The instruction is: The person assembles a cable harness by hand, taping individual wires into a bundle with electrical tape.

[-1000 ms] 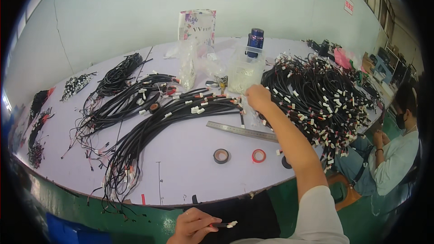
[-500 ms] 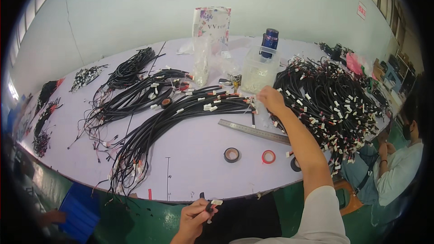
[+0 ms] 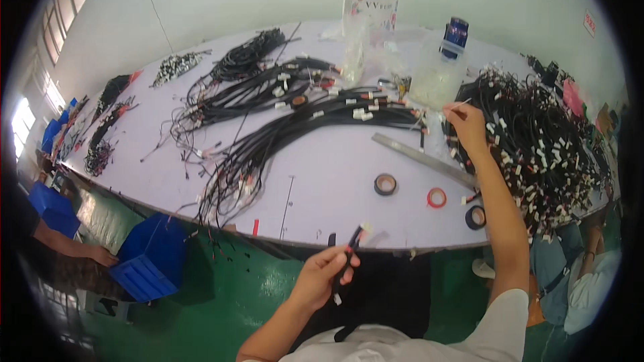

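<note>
My left hand [image 3: 323,276] is below the table's near edge, closed around a short black cable with a white connector [image 3: 354,238] at its top end. My right hand [image 3: 464,126] reaches out over the table and pinches a thin white cable tie [image 3: 459,103], just in front of a clear bag of white ties [image 3: 437,78]. It is beside the big heap of black wire harnesses [image 3: 537,141] on the right. A long bundle of black cables [image 3: 295,131] lies across the table's middle.
A metal ruler [image 3: 422,159] lies near my right forearm. Three tape rolls, black [image 3: 385,184], red [image 3: 437,197] and dark [image 3: 475,217], sit near the front edge. A blue bin [image 3: 153,255] stands on the green floor; another person's hand [image 3: 100,253] reaches beside it. A seated person [image 3: 590,281] is at right.
My right hand has lifted from the harness heap and now holds a white tie. My left hand has raised the short cable higher toward the table edge. The view has shifted right.
</note>
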A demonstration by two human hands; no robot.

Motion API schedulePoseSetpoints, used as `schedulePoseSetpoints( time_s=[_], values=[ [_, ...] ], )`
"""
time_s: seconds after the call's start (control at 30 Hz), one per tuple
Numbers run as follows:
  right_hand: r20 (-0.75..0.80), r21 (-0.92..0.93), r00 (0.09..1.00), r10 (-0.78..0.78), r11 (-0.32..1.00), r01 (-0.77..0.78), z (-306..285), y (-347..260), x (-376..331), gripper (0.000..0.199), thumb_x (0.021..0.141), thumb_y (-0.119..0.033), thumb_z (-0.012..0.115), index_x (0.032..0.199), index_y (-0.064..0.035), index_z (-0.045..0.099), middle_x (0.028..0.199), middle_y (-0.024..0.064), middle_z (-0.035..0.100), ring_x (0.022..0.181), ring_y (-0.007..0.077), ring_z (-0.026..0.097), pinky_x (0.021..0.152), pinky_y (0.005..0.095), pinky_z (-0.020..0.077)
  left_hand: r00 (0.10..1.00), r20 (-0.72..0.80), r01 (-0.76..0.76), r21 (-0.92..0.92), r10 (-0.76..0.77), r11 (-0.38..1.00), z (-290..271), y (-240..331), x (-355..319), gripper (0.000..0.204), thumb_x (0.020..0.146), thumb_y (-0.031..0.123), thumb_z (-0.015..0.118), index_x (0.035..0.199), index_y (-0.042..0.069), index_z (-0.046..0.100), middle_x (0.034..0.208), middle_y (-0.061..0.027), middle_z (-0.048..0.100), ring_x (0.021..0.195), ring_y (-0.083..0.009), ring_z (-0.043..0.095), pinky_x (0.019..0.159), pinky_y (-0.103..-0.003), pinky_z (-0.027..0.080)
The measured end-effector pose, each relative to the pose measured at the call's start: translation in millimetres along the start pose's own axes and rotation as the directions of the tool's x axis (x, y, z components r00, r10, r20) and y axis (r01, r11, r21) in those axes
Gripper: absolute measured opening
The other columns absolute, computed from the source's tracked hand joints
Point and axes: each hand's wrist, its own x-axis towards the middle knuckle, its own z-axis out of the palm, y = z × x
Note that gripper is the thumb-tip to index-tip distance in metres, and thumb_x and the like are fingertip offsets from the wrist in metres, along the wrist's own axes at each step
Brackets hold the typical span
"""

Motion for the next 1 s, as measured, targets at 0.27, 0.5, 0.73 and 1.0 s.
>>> schedulePoseSetpoints(
  time_s=[0.27,0.5,0.73,1.0],
  values=[
    [0.050,0.052,0.854,-0.518,0.855,0.515,13.5,-158.2,-229.5,0.022,0.064,-0.003,0.072,0.084,-0.0059,0.065,0.085,0.0057,0.065,0.070,0.0201,0.061,0.061,0.0310,0.0506,0.996,0.049,0.077,0.018,-0.078,0.997,14.0,-1.7,-0.1,0.055,0.089,0.020,0.061,0.134,-0.001,0.037,0.095,-0.0129,0.066,0.067,-0.0114,0.058,0.058,-0.022,0.044],
    [0.047,0.198,0.779,-0.625,0.771,0.606,24.5,-137.9,-243.1,0.019,0.061,-0.007,0.071,0.079,-0.0106,0.065,0.080,0.0019,0.057,0.061,0.0175,0.055,0.053,0.0290,0.0443,0.903,0.220,0.366,0.051,-0.368,0.929,14.1,-8.3,-10.1,0.038,0.090,0.021,0.061,0.121,0.001,0.052,0.088,-0.0079,0.065,0.067,-0.0080,0.052,0.056,-0.020,0.041],
    [0.131,0.039,0.729,-0.672,0.738,0.673,12.2,-142.4,-249.4,0.021,0.066,-0.010,0.070,0.087,-0.0106,0.065,0.078,0.0004,0.058,0.058,0.0134,0.054,0.054,0.0260,0.0452,0.948,0.118,0.287,0.083,-0.296,0.954,20.6,-16.2,-16.6,0.027,0.091,0.013,0.058,0.116,0.002,0.058,0.085,-0.0059,0.063,0.068,-0.0079,0.052,0.056,-0.019,0.041],
    [0.197,0.244,0.796,-0.572,0.815,0.526,16.7,-150.5,-259.3,0.017,0.072,-0.008,0.069,0.088,-0.0072,0.065,0.077,0.0035,0.063,0.061,0.0151,0.060,0.051,0.0253,0.0480,0.981,0.011,0.190,0.176,-0.195,0.966,14.3,-25.7,-18.2,0.024,0.089,0.009,0.061,0.111,0.000,0.062,0.086,-0.0043,0.064,0.069,-0.0072,0.054,0.056,-0.020,0.043]
  ],
)
